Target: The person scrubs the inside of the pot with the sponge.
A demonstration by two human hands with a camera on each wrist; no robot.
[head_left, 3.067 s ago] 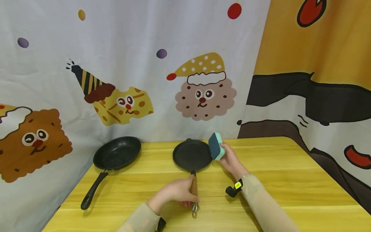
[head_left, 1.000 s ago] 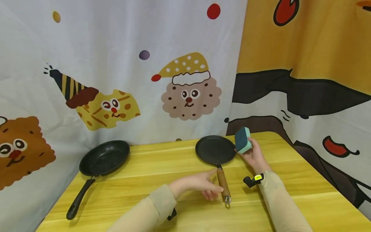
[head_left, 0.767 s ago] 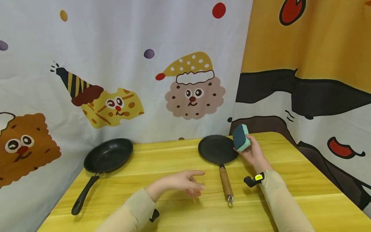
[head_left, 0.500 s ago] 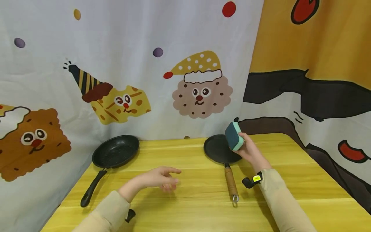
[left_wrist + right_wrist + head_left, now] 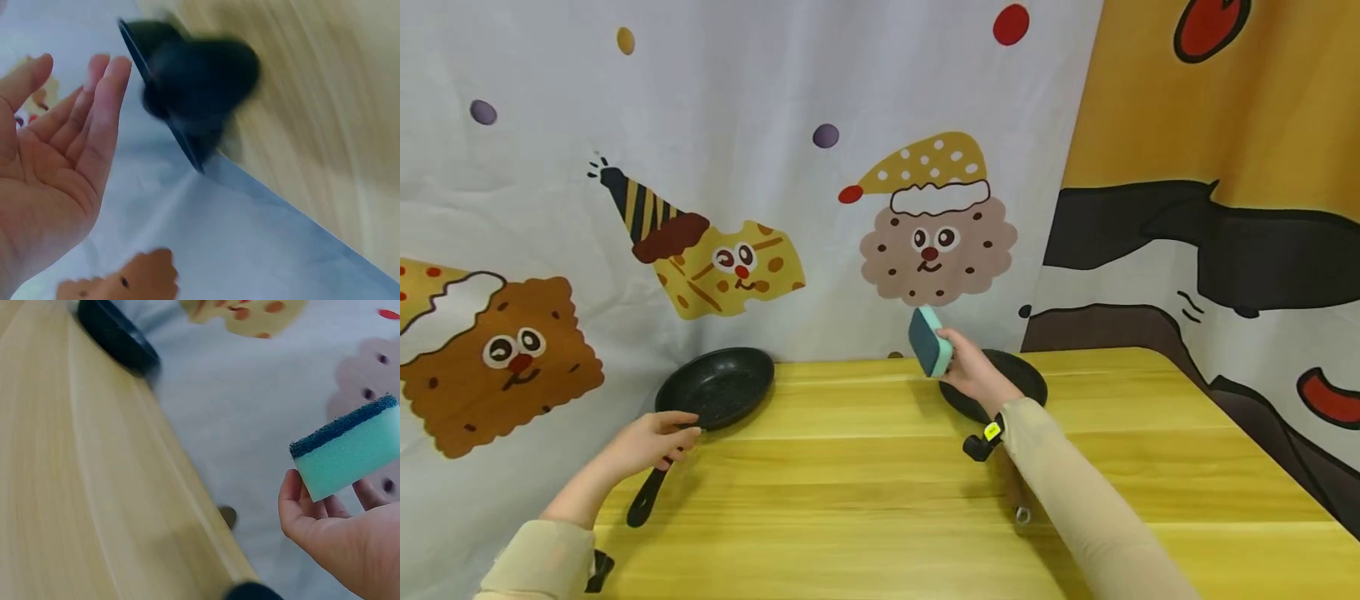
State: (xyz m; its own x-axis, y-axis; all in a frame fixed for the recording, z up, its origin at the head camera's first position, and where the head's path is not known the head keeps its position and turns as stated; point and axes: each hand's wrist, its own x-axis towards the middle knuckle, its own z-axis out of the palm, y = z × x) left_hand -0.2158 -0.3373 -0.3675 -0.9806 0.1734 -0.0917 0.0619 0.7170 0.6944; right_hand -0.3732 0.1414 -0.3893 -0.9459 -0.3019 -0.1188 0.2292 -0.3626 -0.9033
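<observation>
A person's left hand [image 5: 651, 439] reaches out with relaxed, straight fingers, holding nothing, just above the black handle of a black speckled frying pan [image 5: 718, 387] on the yellow wooden counter [image 5: 880, 483]. The right hand [image 5: 973, 371], raised above a flat black pan [image 5: 1026, 379], grips a teal sponge with a dark scouring side [image 5: 929, 340].

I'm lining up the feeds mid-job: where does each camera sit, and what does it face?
Head: looks forward and down at the table, both hands and sleeves.
Left wrist: faces the open left hand and the blurred left pan.
Right wrist: faces the right hand holding the sponge.
Shared: the sponge shows in head and right wrist.
</observation>
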